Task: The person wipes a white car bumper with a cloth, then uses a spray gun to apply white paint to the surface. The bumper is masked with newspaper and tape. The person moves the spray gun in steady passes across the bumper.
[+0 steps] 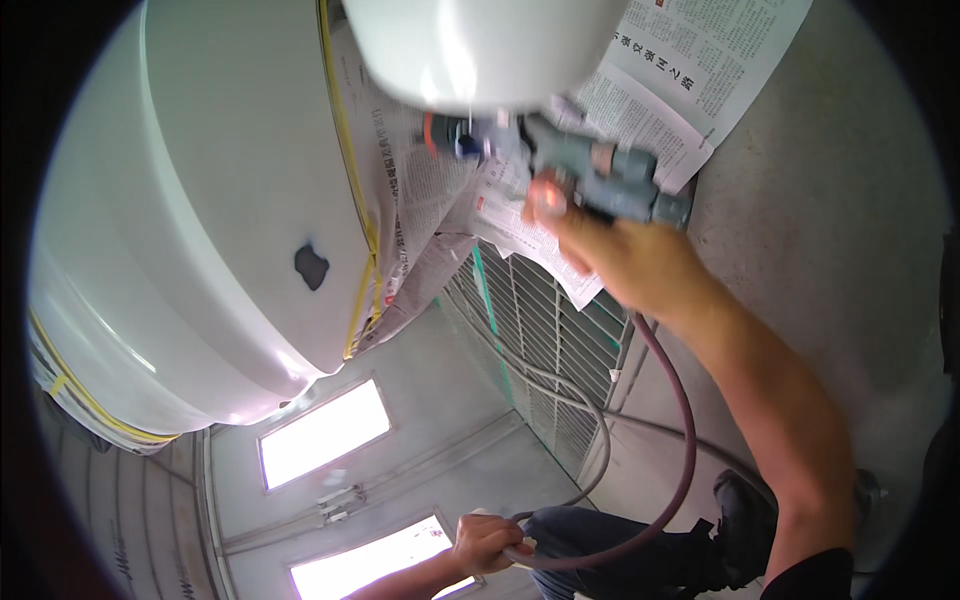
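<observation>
My right hand is wrapped round a spray gun, which is smeared by motion. The gun's orange-ringed front end points left, just under a rounded, glossy white part cut off by the upper edge. From the gun's handle a dark red hose loops down to my left hand, which is closed round it near the lower edge. Left of the gun curves a white vehicle panel bearing a small dark grey patch. Yellow masking tape runs along the panel's edge.
Newspaper sheets hang behind the gun and beside the tape. A floor grating lies below them, with a grey hose across it. Bright windows sit in the pale wall. My shoe shows at lower right.
</observation>
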Available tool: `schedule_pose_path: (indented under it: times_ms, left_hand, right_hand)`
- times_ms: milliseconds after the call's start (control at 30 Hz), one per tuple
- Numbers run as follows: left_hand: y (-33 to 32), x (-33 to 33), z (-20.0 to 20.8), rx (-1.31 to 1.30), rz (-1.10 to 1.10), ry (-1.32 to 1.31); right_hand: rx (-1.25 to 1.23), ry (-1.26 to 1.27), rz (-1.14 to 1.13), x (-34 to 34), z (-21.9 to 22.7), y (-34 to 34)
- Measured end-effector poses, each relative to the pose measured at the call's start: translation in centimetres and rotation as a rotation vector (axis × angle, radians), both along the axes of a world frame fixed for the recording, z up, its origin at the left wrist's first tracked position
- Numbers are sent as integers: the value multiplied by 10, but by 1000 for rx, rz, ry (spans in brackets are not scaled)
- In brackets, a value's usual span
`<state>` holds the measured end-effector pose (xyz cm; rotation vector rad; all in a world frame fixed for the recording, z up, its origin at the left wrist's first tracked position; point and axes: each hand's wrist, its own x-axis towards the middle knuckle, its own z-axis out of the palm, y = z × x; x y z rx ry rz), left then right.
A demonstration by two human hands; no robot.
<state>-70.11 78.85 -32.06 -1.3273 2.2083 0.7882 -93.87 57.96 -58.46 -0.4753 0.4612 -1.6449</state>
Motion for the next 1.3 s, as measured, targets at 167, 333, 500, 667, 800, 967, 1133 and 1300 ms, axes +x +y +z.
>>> schedule_pose_path:
  times_ms: [167, 333, 500, 667, 800, 967, 1133, 1300]
  left_hand:
    - [-5, -8, -3, 58, -19, -5]
    - [-3, -4, -5, 102, -28, 14]
    - [-3, 0, -17, 26, -39, 20]
    - [-15, -11, -19, -39, -57, 9]
    - [-28, -24, -24, -120, -71, 30]
    - [-30, -34, -24, -163, -54, 34]
    - [-23, -35, -16, -95, -28, -168]
    - [-23, -49, -8, -116, -41, -104]
  right_hand:
    - [88, -230, 426, 42, -13, 55]
    - [90, -297, 613, 62, -29, 73]
    - [29, -176, 314, 43, -18, 24]
    - [59, -127, 25, -11, 2, -31]
    - [47, 153, -453, -58, 7, -60]
    - [301, 296, -487, -95, 11, -63]
    - [94, 186, -509, -89, 14, -60]
    - [170, 27, -39, -49, 6, -31]
